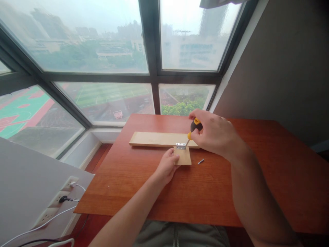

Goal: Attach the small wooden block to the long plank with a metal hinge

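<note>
My left hand [168, 164] grips a small square wooden board [183, 157] by its left side, thumb on top. A silver metal hinge [181, 145] sits along the board's far edge. My right hand [214, 132] is closed around the yellow and black handle of a screwdriver [195, 126]. The screwdriver points down, its tip at the right end of the hinge; whether it sits in a screw is too small to tell. Behind the hinge lies a long pale wooden plank [156, 139], flat on the table. A small metal screw or bolt [200, 161] rests to the right of the small board.
The reddish-brown wooden table [123, 185] reaches toward large windows [102, 99] at the back. At the left, a low white wall [28, 175] carries power sockets [57, 199] with plugs and cables. A grey wall slopes down at the right.
</note>
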A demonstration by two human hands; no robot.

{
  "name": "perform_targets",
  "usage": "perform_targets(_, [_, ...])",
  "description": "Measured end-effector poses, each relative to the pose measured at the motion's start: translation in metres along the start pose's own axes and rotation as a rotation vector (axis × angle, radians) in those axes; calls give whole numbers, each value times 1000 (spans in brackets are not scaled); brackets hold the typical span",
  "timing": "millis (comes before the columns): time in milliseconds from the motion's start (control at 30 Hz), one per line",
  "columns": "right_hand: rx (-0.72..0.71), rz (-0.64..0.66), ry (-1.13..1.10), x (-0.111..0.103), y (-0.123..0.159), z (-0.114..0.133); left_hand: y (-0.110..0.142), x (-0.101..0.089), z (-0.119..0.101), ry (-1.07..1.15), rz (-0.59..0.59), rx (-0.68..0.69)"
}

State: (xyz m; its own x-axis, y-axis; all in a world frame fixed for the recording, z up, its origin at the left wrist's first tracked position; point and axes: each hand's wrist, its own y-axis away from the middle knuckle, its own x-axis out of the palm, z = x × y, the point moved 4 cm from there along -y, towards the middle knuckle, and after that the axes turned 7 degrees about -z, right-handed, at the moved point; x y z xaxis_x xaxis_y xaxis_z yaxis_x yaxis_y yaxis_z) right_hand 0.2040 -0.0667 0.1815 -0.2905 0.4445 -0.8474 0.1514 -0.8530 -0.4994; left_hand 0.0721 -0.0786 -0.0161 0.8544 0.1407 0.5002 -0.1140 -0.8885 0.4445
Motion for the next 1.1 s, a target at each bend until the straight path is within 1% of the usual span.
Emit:
perform_targets(67, [-6,-1,-7,-1,1,0,0,0,0,3,5,5])
perform_targets(200, [103,-24,143,-2,-1,-3,0,0,-1,-11,-15,2])
perform_targets(267, [134,-32,192,-1,-3,-4,0,0,-1,-15,-28,-1])
perform_targets(533, [37,-46,32,-2,0,0,2,1,-3,-4,-28,4])
perform_targets(600, [27,-50,35,-1,0,2,2,1,-3,-5,-26,2])
perform_targets(700, [70,-51,100,0,-1,2,2,1,-2,-8,-31,-3])
perform_targets(767, [74,-43,122,1,-2,2,2,1,-2,-6,-39,-3])
perform_targets(900, [17,-47,64,2,-3,4,2,2,-2,3,-34,2])
perform_targets(1100, [-2,-76,24,-1,-2,3,1,0,-1,3,-19,11])
